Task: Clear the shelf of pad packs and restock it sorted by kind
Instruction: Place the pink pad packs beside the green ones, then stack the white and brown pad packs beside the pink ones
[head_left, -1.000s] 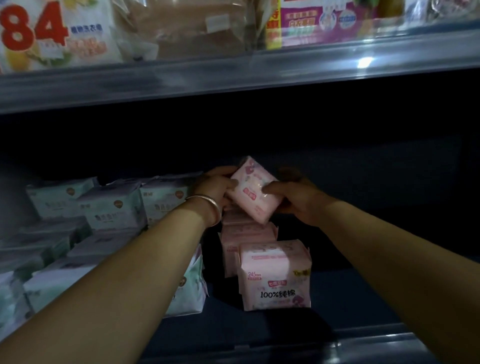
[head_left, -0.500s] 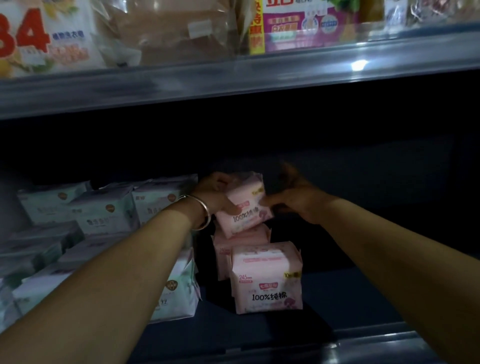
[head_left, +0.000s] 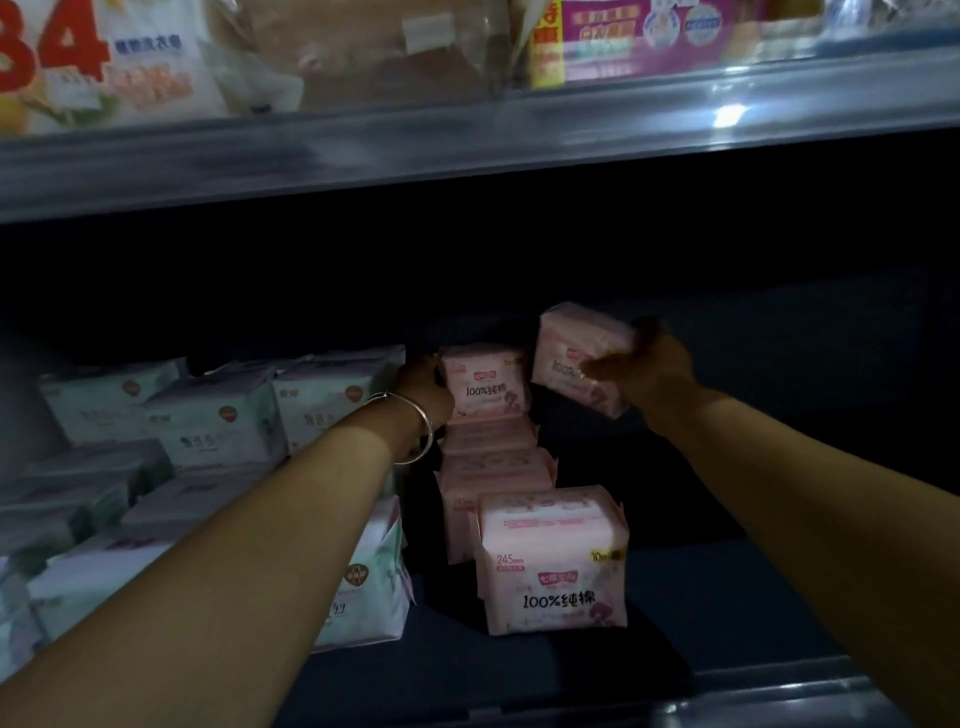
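A row of pink pad packs runs front to back on the dark shelf (head_left: 727, 597); the front pink pack (head_left: 553, 564) stands upright. My left hand (head_left: 426, 387), with a silver bangle on the wrist, grips the left side of the rear pink pack (head_left: 485, 384) standing at the back of that row. My right hand (head_left: 649, 366) holds a second pink pack (head_left: 576, 358) tilted in the air, just right of the row's far end. Several mint-green pad packs (head_left: 218, 415) fill the left part of the shelf, partly hidden by my left forearm.
The upper shelf's metal lip (head_left: 467, 140) overhangs the work area, with a detergent bag (head_left: 93, 57), a brown pack and a purple-labelled pack (head_left: 623, 36) above it. The shelf's front rail (head_left: 753, 696) runs along the bottom. The shelf's right part is dark.
The pink pack that both hands held now stands at the back of the row under my left hand. My right hand has moved right and now holds another pink pack up.
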